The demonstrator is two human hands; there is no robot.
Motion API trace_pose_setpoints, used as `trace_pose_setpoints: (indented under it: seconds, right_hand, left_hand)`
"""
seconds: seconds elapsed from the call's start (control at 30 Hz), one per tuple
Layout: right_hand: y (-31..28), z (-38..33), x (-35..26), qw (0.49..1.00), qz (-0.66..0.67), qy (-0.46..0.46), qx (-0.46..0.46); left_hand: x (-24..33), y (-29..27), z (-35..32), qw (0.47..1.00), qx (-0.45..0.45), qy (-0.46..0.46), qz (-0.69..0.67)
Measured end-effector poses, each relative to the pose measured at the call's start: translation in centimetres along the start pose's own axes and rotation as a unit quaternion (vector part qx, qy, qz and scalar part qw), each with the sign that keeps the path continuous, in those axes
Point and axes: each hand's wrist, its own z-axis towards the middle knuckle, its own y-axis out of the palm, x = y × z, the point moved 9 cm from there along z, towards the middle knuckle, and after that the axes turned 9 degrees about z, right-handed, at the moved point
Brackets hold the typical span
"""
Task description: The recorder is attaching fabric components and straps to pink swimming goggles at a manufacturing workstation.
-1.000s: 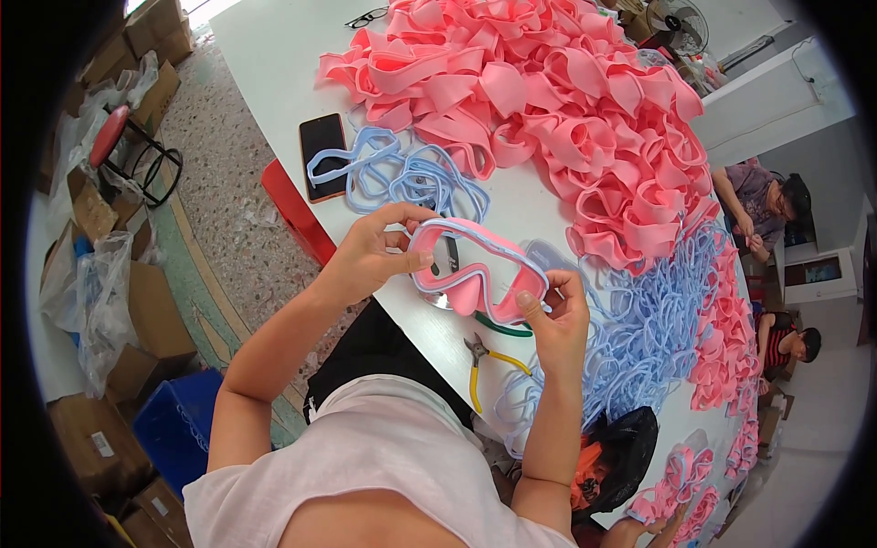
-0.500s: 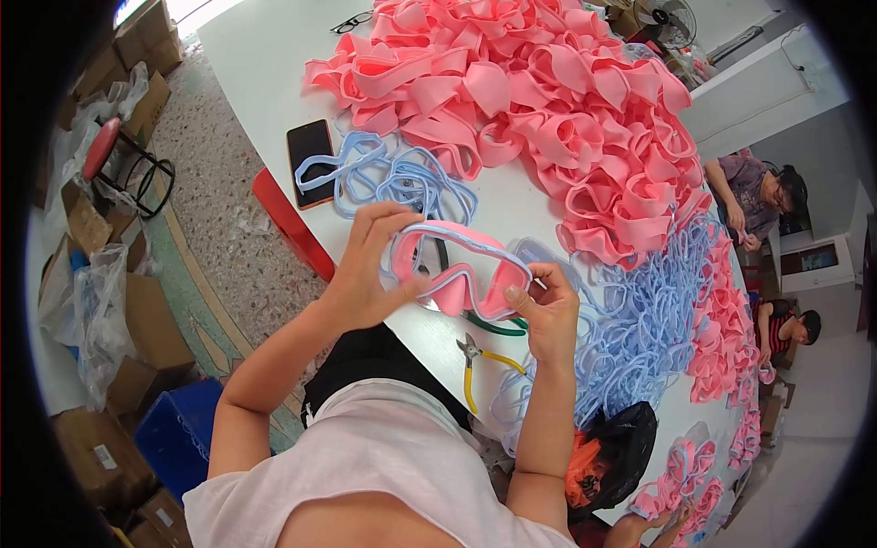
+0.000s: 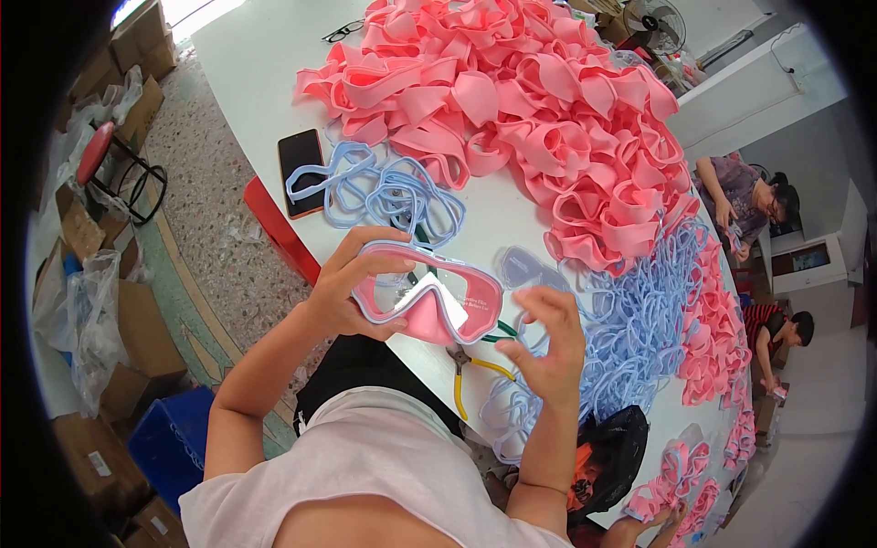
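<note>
A diving mask (image 3: 427, 325) with a pink skirt, a light blue frame and a clear lens is raised over the table's near edge. My left hand (image 3: 340, 290) grips its left end, fingers along the top and thumb below. Just off the mask's right end, my right hand (image 3: 551, 342) is open, thumb and fingers apart with nothing between them. Glare crosses the lens. Beneath the mask lie yellow-handled pliers (image 3: 460, 388) and a green-handled tool (image 3: 501, 331), partly hidden. Light blue frames (image 3: 416, 196) lie loose on the table beyond my left hand.
A big heap of pink mask skirts (image 3: 521, 100) covers the far table, with piled light blue frames (image 3: 630, 333) to the right. Clear lenses (image 3: 528, 268), a phone (image 3: 300, 151) and glasses (image 3: 345, 31) lie there too. Other people (image 3: 744, 201) work at right. A red stool (image 3: 94, 153) stands left.
My right hand has let go of the mask's right end and opened. The mask has shifted a little left and down, its lens now turned more toward me, still in my left hand.
</note>
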Motion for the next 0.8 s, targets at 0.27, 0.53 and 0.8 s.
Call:
trace_pose_setpoints:
  seconds: [0.27,0.53,0.8]
  right_hand:
    - [2.3,0.9,-1.5,0.983,0.012,-0.099,-0.156]
    - [2.8,3.1,-1.8,0.991,-0.033,-0.045,-0.120]
    - [3.7,1.4,4.8,0.941,0.224,0.209,-0.142]
  left_hand:
    - [1.0,-0.4,-0.1,1.000,-0.004,0.022,-0.001]
    - [2.0,-0.9,-0.1,0.999,-0.001,0.044,0.014]
    - [1.9,-0.3,-0.4,0.996,0.034,0.078,-0.013]
